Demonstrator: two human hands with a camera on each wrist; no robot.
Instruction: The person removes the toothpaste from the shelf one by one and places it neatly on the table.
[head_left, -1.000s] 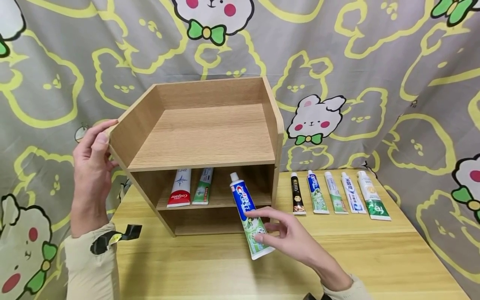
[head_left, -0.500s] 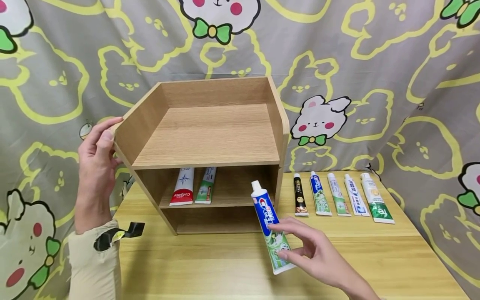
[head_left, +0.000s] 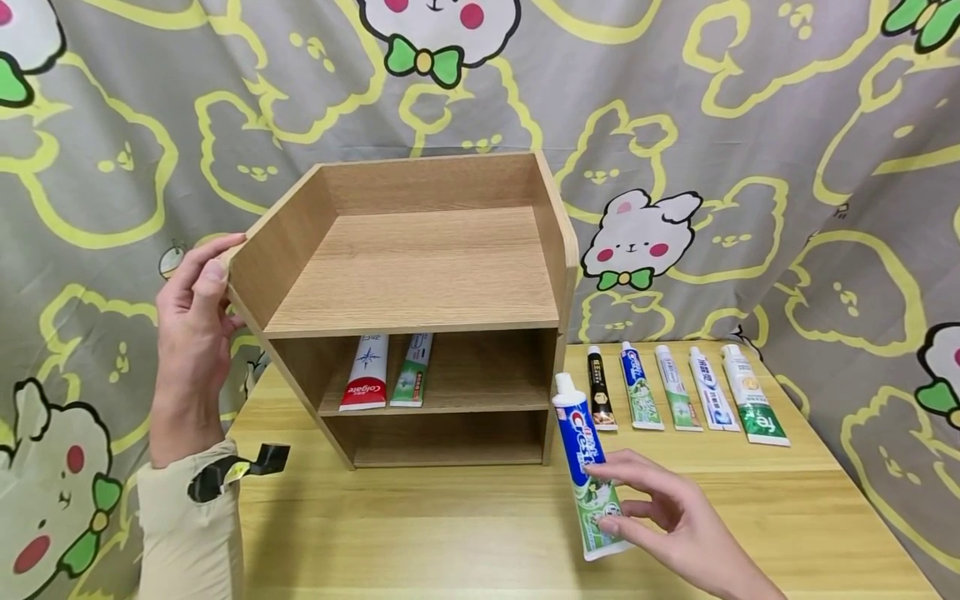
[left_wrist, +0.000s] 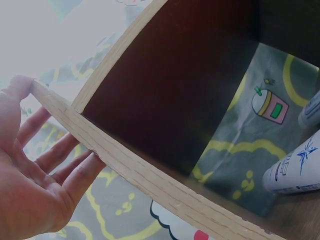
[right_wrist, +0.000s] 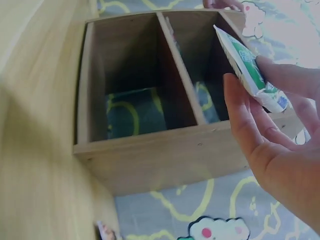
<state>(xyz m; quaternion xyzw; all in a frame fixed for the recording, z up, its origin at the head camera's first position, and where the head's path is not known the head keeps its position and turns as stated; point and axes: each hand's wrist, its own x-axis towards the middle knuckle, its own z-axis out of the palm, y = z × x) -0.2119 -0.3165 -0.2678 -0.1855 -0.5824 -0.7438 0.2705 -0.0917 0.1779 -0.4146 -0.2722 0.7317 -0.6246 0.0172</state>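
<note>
My right hand (head_left: 660, 521) pinches a blue, white and green Crest toothpaste tube (head_left: 587, 475) between thumb and fingers, white cap up and tilted left, in front of the shelf's right side. The right wrist view shows the tube's green side (right_wrist: 250, 67) from its flat end. At the left, my left hand (head_left: 197, 342) grips the front upper corner of the wooden shelf (head_left: 420, 267), thumb at the edge and fingers (left_wrist: 82, 175) along the outer face. Inside the middle compartment lie a red and white Colgate tube (head_left: 367, 375) and a slimmer green and white tube (head_left: 412, 375), side by side.
On the table (head_left: 420, 533), right of the shelf, several toothpaste tubes lie in a row, from a black one (head_left: 600, 390) to a wide white and green one (head_left: 754, 398). A patterned grey curtain (head_left: 637, 83) hangs close behind the shelf.
My right hand has carried the Crest tube rightward and slightly down, from before the shelf's opening to its right side. The left hand keeps its hold; the whole view shifted slightly early on.
</note>
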